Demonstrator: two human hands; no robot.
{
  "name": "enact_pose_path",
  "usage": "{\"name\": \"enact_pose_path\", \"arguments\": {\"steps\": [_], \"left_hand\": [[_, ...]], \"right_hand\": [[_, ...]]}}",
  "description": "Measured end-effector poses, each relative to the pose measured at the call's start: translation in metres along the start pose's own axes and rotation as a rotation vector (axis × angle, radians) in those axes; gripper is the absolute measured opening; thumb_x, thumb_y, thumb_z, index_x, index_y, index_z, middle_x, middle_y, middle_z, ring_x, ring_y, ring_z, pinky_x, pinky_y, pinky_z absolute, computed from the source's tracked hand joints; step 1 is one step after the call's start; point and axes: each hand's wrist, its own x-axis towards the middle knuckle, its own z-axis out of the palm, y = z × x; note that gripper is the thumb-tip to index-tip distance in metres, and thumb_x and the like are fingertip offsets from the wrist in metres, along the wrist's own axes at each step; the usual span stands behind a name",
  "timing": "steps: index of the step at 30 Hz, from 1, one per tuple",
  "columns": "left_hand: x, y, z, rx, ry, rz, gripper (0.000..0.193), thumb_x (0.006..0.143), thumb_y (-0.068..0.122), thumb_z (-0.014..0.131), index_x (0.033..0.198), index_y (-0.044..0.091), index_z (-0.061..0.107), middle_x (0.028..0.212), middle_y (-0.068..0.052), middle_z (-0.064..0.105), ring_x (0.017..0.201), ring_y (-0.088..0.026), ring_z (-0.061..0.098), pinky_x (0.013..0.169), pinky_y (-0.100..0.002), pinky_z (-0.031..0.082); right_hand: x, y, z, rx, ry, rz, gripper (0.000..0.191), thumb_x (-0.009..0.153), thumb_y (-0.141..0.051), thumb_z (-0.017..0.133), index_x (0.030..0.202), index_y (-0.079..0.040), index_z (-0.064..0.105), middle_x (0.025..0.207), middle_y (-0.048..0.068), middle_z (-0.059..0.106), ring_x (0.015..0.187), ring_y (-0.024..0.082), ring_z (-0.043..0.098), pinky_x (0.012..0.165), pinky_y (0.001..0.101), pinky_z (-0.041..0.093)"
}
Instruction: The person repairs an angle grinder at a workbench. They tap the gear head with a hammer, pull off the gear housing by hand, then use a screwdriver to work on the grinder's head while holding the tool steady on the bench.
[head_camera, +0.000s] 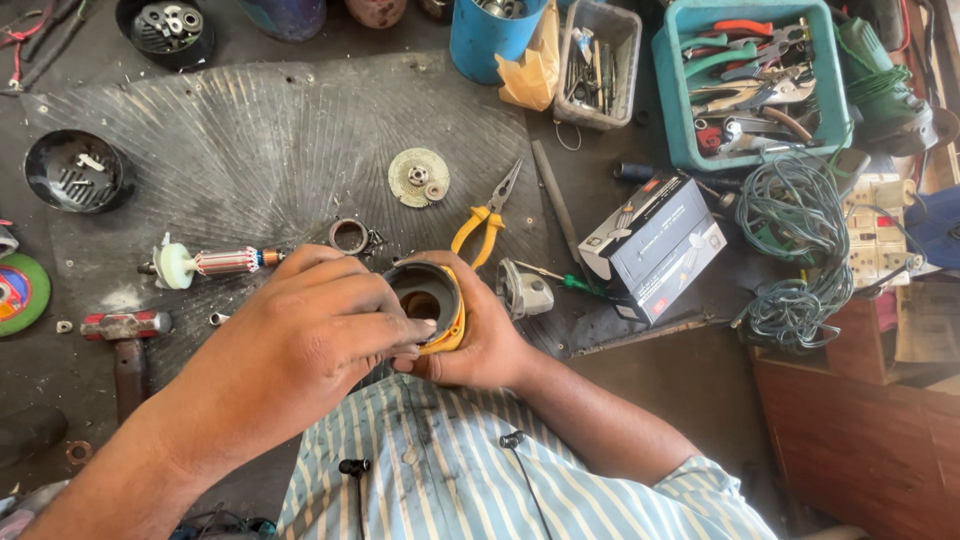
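Fingers (400, 335) of the left hand (300, 345) are being curled closed over the rim of a yellow motor housing (430, 300), rigid and probably weighty, which is being cupped from beneath by the gripping right hand (480, 350) above the worktop's (250, 150) near edge.

This is a power-tool repair workshop. A grimy bench (90, 370) carries a ribbed rubber mat (260, 150); on the mat lie a motor armature (215, 263) and yellow pliers (483, 222), and beyond its far right corner stands a teal tool basket (668, 100) beside coiled green cable (795, 215).
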Motion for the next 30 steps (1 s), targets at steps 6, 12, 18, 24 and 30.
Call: {"name": "enact_pose_path", "arguments": {"steps": [6,12,18,24,30], "left_hand": [[-0.002,-0.008,0.011,-0.137,0.088,-0.036,0.034,0.067,-0.001,0.080,0.099,0.011,0.077,0.087,-0.003,0.068,0.090,-0.027,0.071,0.092,-0.041,0.058],[-0.007,-0.008,0.028,-0.193,0.207,-0.003,0.035,0.069,-0.008,0.080,0.099,0.010,0.075,0.083,-0.002,0.064,0.081,-0.020,0.069,0.108,-0.045,0.051],[-0.012,-0.011,0.040,-0.199,0.342,0.094,0.028,0.074,0.000,0.085,0.097,0.006,0.071,0.085,-0.003,0.063,0.088,-0.019,0.068,0.109,-0.046,0.058],[-0.014,-0.007,0.047,-0.170,0.364,0.100,0.029,0.071,-0.007,0.079,0.096,0.007,0.072,0.087,-0.001,0.066,0.090,-0.020,0.069,0.109,-0.048,0.057],[-0.012,-0.005,0.034,-0.138,0.264,0.025,0.034,0.065,-0.009,0.077,0.096,0.004,0.072,0.085,-0.006,0.064,0.087,-0.027,0.068,0.107,-0.048,0.056]], "right_hand": [[0.004,0.005,-0.006,0.094,-0.072,0.037,0.089,0.077,-0.022,0.092,0.148,-0.003,0.043,0.132,0.007,0.061,0.126,0.015,0.059,0.112,0.0338,0.050],[0.005,0.009,-0.011,0.155,-0.097,0.030,0.088,0.077,-0.021,0.092,0.148,-0.003,0.043,0.132,0.007,0.059,0.126,0.015,0.059,0.111,0.0339,0.050],[0.005,0.011,-0.015,0.109,-0.118,-0.019,0.090,0.077,-0.022,0.093,0.150,-0.002,0.044,0.135,0.008,0.059,0.125,0.015,0.058,0.114,0.0343,0.049],[0.004,0.013,-0.016,0.097,-0.135,-0.026,0.092,0.077,-0.024,0.094,0.150,-0.002,0.043,0.133,0.008,0.059,0.124,0.015,0.059,0.114,0.0343,0.050],[0.011,0.012,-0.014,0.197,-0.147,0.027,0.091,0.077,-0.022,0.093,0.150,-0.003,0.042,0.133,0.007,0.059,0.126,0.015,0.058,0.114,0.0350,0.049]]}}
